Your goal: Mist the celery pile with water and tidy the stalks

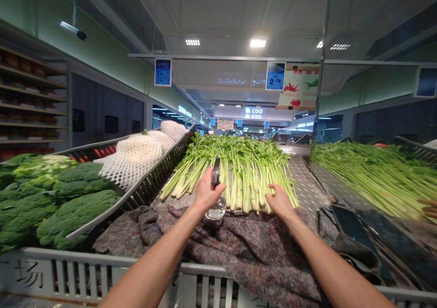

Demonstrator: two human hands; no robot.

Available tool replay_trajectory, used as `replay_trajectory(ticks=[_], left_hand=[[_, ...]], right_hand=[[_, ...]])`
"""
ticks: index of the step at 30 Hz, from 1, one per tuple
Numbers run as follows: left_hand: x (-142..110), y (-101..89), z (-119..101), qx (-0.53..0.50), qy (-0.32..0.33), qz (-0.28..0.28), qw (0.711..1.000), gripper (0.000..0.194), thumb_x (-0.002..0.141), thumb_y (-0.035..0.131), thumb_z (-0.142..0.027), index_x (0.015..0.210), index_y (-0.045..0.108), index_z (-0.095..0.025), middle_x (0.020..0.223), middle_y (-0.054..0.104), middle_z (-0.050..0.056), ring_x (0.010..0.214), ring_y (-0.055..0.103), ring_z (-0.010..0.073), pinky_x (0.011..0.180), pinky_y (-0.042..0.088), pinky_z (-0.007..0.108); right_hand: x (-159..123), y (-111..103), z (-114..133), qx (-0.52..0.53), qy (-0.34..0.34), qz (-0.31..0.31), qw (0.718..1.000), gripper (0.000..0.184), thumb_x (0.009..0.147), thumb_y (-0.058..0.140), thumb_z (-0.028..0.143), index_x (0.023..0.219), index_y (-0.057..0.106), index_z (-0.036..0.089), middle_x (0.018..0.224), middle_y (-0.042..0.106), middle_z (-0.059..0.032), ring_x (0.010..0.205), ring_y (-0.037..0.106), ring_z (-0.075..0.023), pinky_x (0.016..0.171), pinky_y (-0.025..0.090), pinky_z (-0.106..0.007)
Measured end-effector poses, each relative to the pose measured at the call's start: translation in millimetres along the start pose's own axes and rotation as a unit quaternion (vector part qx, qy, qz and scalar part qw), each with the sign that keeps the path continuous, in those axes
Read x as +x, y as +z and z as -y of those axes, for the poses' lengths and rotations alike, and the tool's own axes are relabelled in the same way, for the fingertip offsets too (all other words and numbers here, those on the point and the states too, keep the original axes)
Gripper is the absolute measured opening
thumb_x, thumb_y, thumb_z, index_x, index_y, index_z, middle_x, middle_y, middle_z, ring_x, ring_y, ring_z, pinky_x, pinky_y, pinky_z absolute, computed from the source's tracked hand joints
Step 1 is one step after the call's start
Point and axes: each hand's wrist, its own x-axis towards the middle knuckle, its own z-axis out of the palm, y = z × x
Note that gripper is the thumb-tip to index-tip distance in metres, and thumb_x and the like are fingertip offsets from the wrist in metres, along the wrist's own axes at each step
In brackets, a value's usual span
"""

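My left hand [207,192] is closed around the neck of a clear spray bottle [215,209] with a black trigger head [215,171]. It holds the bottle upright over the near ends of the celery [239,176]. The celery lies in a wide layer, leafy tops away from me and pale stalk ends toward me. At the right side of the layer, my right hand [280,201] is at the stalk ends, with thumb and fingers apart. Whether it presses on a stalk is hard to see. Beneath both forearms lies a crumpled grey-brown felt blanket [239,244].
On the left, broccoli [77,210] and white foam-netted produce [136,155] sit behind a black slatted divider [146,180]. A grey plastic crate [68,267] edges the front. To the right, a mirror [372,171] reflects celery and part of a hand. Price signs [276,76] hang overhead.
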Motion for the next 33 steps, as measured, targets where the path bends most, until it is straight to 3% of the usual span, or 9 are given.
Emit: replay_trajectory(ticks=[7,12,16,19,23,28,30,33], left_hand=[[-6.0,18.1,-7.9,-0.017,-0.010,0.013,1.000,0.028,0.062,0.050,-0.026,0.089,0.050,-0.018,0.065,0.050,-0.001,0.059,0.046,0.0133,0.054,0.035,0.024],[-3.7,25.0,-5.6,-0.053,-0.026,-0.003,0.998,0.027,0.063,0.051,-0.026,0.088,0.050,-0.018,0.067,0.051,-0.001,0.060,0.046,0.0129,0.057,0.036,0.025],[1.8,36.2,-4.1,-0.089,-0.043,-0.001,0.995,0.025,0.063,0.053,-0.027,0.086,0.051,-0.018,0.066,0.051,-0.002,0.059,0.045,0.0124,0.056,0.036,0.025],[2.1,47.0,2.0,-0.144,-0.070,0.015,0.987,0.024,0.062,0.056,-0.028,0.082,0.052,-0.018,0.067,0.051,-0.002,0.060,0.046,0.0124,0.057,0.037,0.025],[-2.2,53.2,12.5,-0.234,-0.073,0.021,0.969,0.030,0.060,0.058,-0.024,0.089,0.053,-0.017,0.079,0.054,0.001,0.073,0.051,0.0146,0.068,0.041,0.028],[-7.8,46.5,12.1,-0.297,-0.032,0.062,0.952,0.036,0.065,0.052,-0.019,0.101,0.051,-0.017,0.094,0.055,0.004,0.093,0.050,0.0181,0.084,0.039,0.033],[-9.0,43.0,7.5,-0.321,-0.026,0.100,0.941,0.041,0.063,0.053,-0.017,0.104,0.050,-0.017,0.099,0.054,0.005,0.097,0.049,0.0196,0.088,0.038,0.035],[-9.2,37.6,1.6,-0.356,-0.011,0.173,0.918,0.048,0.061,0.054,-0.017,0.109,0.046,-0.015,0.106,0.052,0.007,0.104,0.046,0.0215,0.090,0.037,0.036]], right_hand=[[1.9,3.5,0.3,0.019,-0.014,-0.001,1.000,0.037,0.070,0.041,0.024,0.104,0.050,0.012,0.107,0.051,-0.0123,0.077,0.055,-0.0160,0.076,0.039,-0.031],[-6.4,2.7,17.4,0.149,-0.037,0.043,0.987,0.040,0.070,0.045,0.028,0.107,0.047,0.013,0.110,0.050,-0.0110,0.085,0.054,-0.0173,0.077,0.041,-0.032],[-18.0,3.1,47.3,0.312,-0.097,0.135,0.936,0.051,0.068,0.053,0.034,0.115,0.041,0.017,0.111,0.050,-0.0090,0.094,0.052,-0.0174,0.081,0.042,-0.033],[-24.8,6.7,74.4,0.366,-0.139,0.206,0.897,0.067,0.062,0.060,0.029,0.123,0.034,0.020,0.117,0.048,-0.0082,0.104,0.049,-0.0172,0.088,0.038,-0.033],[-31.0,17.1,104.1,0.424,-0.113,0.274,0.856,0.079,0.055,0.058,0.017,0.128,0.025,0.014,0.102,0.058,-0.0079,0.092,0.055,-0.0170,0.087,0.040,-0.033],[-39.6,29.3,116.7,0.505,-0.091,0.208,0.833,0.082,0.053,0.052,0.013,0.128,0.021,0.015,0.094,0.061,-0.0058,0.086,0.058,-0.0166,0.082,0.043,-0.031],[-42.7,28.0,115.6,0.499,-0.099,0.183,0.841,0.079,0.053,0.052,0.014,0.127,0.024,0.015,0.095,0.061,-0.0057,0.088,0.058,-0.0165,0.082,0.043,-0.029],[-45.3,19.1,112.7,0.442,-0.120,0.141,0.877,0.065,0.055,0.055,0.020,0.117,0.037,0.016,0.085,0.062,-0.0030,0.077,0.058,-0.0157,0.072,0.046,-0.027]])
